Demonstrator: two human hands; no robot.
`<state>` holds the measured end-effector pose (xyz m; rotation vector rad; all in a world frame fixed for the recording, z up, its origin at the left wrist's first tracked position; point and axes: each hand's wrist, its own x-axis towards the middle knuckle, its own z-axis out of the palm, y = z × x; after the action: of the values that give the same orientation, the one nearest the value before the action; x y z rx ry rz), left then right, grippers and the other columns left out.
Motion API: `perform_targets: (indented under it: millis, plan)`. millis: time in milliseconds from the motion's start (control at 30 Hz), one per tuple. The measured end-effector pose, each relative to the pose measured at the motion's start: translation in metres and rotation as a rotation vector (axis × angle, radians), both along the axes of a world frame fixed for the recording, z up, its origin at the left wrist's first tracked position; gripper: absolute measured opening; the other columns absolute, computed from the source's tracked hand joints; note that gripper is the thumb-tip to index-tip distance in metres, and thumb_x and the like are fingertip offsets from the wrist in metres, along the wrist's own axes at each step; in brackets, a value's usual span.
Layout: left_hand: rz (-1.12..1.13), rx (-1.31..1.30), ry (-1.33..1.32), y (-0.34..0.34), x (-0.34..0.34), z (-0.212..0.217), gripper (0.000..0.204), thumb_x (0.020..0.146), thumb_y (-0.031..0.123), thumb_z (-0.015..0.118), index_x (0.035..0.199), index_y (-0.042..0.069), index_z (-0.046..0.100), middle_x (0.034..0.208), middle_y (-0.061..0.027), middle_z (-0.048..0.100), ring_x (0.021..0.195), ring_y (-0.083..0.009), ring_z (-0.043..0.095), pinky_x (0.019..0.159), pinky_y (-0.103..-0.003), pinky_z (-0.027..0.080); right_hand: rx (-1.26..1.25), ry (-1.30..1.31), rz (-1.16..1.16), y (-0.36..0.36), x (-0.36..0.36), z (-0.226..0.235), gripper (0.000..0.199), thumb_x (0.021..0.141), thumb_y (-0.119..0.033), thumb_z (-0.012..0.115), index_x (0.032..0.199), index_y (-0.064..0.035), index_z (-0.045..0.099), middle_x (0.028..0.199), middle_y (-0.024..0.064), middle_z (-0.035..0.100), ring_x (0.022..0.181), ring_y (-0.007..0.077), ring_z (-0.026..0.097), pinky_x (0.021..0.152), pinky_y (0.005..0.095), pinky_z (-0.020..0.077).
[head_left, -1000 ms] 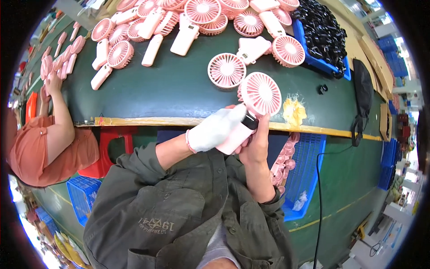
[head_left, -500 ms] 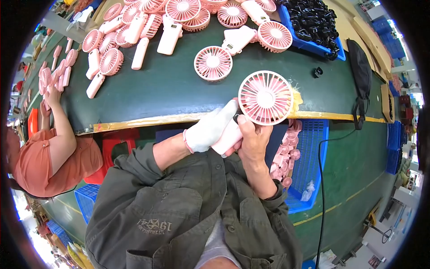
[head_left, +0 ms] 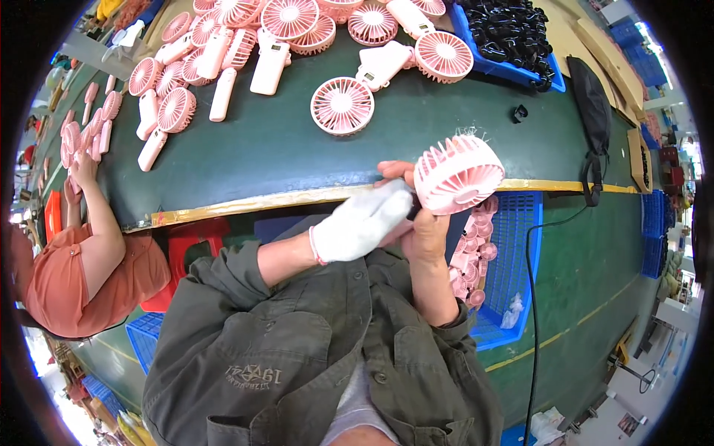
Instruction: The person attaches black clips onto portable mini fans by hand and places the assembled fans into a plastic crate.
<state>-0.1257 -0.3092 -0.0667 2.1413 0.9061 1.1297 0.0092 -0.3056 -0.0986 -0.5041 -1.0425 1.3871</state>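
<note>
A pink handheld fan [head_left: 460, 175] is held at the table's front edge, its round grille head tilted so that the ribbed side and front both show. My right hand [head_left: 427, 236], bare, is closed round it just below the head, with fingertips showing past the far side. My left hand [head_left: 361, 223], in a white glove, presses against the handle with its fingers together. The gloved hand covers most of the handle. Beyond my hands, another pink fan [head_left: 342, 105] lies on the green table [head_left: 275, 149]. A small black clip [head_left: 520, 113] lies to the right.
Many pink fans [head_left: 290, 16] are piled at the far side. A blue tray [head_left: 559, 80] holds black clips beside a black pouch [head_left: 591, 97]. Below the table edge, a blue basket [head_left: 520, 260] contains pink parts. At left, a co-worker's hand [head_left: 84, 167] touches pink fans.
The fan has turned from facing up to tilted, showing its ribbed side, and moved slightly right. My left glove has slid over the handle; a black piece seen near my fingers is now hidden.
</note>
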Motion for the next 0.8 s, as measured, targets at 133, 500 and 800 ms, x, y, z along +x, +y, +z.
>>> perform_targets:
  millis: [133, 500, 800]
  plan:
    - [-0.526, -1.327, -0.576, 0.001, -0.006, 0.0, 0.034, 0.101, 0.035, 0.045, 0.105, 0.003, 0.057, 0.083, -0.007, 0.062, 0.072, -0.0154, 0.063, 0.06, -0.031, 0.05, 0.092, 0.017, 0.094, 0.005, 0.013, -0.007, 0.056, 0.089, -0.059, 0.057, 0.124, -0.0171, 0.063, 0.113, 0.0202, 0.061, 0.11, 0.0335, 0.057, 0.087, 0.0437, 0.0514]
    - [0.264, 0.004, 0.13, -0.001, 0.016, 0.015, 0.049, 0.062, 0.032, 0.083, 0.099, 0.009, 0.063, 0.092, -0.0092, 0.066, 0.077, -0.0279, 0.067, 0.063, -0.037, 0.054, 0.233, 0.28, 0.137, 0.013, 0.02, -0.012, 0.05, 0.089, -0.047, 0.062, 0.128, -0.0154, 0.058, 0.114, 0.0159, 0.06, 0.125, 0.0391, 0.045, 0.105, 0.0542, 0.0369]
    - [0.588, 0.223, 0.468, 0.064, -0.066, 0.028, 0.081, 0.058, 0.045, 0.083, 0.121, 0.004, 0.053, 0.128, -0.0206, 0.05, 0.121, -0.0396, 0.046, 0.101, -0.047, 0.039, -0.338, -0.754, -0.585, -0.082, 0.17, -0.089, 0.029, 0.081, -0.019, 0.075, 0.101, -0.0019, 0.061, 0.096, 0.0069, 0.063, 0.084, 0.014, 0.059, 0.077, 0.03, 0.0476]
